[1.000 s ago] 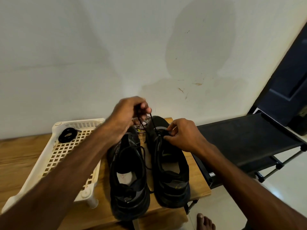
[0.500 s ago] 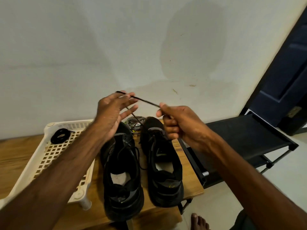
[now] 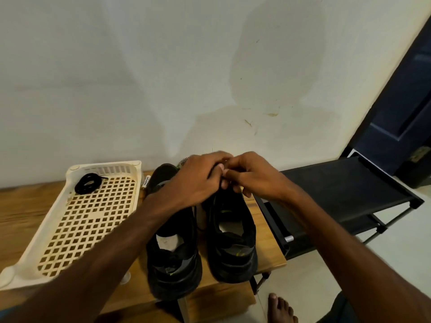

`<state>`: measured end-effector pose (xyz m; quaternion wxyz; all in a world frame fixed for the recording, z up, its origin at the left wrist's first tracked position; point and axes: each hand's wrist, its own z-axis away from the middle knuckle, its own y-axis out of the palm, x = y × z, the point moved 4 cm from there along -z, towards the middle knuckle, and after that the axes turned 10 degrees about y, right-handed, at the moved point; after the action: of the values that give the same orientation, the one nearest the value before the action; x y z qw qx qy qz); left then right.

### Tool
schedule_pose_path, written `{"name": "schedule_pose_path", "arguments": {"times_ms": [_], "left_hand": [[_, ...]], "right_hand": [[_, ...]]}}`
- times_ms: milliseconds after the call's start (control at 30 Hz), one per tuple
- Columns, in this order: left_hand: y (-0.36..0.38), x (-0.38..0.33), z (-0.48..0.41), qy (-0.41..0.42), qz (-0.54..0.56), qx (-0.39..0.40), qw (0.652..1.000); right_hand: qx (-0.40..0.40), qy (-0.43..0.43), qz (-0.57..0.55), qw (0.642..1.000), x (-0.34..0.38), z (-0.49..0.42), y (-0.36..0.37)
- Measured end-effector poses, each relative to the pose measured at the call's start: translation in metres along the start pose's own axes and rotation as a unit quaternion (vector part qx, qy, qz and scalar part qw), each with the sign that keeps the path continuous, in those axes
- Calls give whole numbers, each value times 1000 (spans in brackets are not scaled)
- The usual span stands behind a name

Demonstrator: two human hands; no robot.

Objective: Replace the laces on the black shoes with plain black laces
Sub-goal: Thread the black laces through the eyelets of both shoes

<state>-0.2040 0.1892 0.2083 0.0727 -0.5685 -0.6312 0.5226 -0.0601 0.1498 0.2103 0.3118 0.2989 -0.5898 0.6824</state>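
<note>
Two black shoes stand side by side on the wooden table, heels toward me: the left shoe (image 3: 172,255) and the right shoe (image 3: 233,243). My left hand (image 3: 196,180) and my right hand (image 3: 254,176) meet over the front lacing area of the right shoe, fingertips pinched together on a thin black lace that is mostly hidden by the fingers. A loose black strand (image 3: 198,220) hangs between the shoes. A coiled plain black lace (image 3: 88,183) lies in the far corner of the cream tray (image 3: 70,259).
A patterned lace (image 3: 184,160) lies behind the shoes by the wall. The wooden table (image 3: 14,206) ends just right of the shoes. A black fabric rack (image 3: 345,190) stands to the right, a dark door behind it. A bare foot (image 3: 279,308) rests on the floor.
Half a second ago my hands were apart with the black lace stretched between them above the shoes. Both have dropped and come together over the right shoe's lacing.
</note>
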Motion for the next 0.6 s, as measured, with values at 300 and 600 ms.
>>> {"name": "schedule_pose_path", "arguments": {"times_ms": [300, 600], "left_hand": [[5, 20, -5, -38, -2, 4, 999], [-1, 21, -2, -30, 17, -25, 999]], "right_hand": [[-178, -4, -12, 984, -18, -7, -22], [-35, 38, -175, 983, -25, -10, -17]]}}
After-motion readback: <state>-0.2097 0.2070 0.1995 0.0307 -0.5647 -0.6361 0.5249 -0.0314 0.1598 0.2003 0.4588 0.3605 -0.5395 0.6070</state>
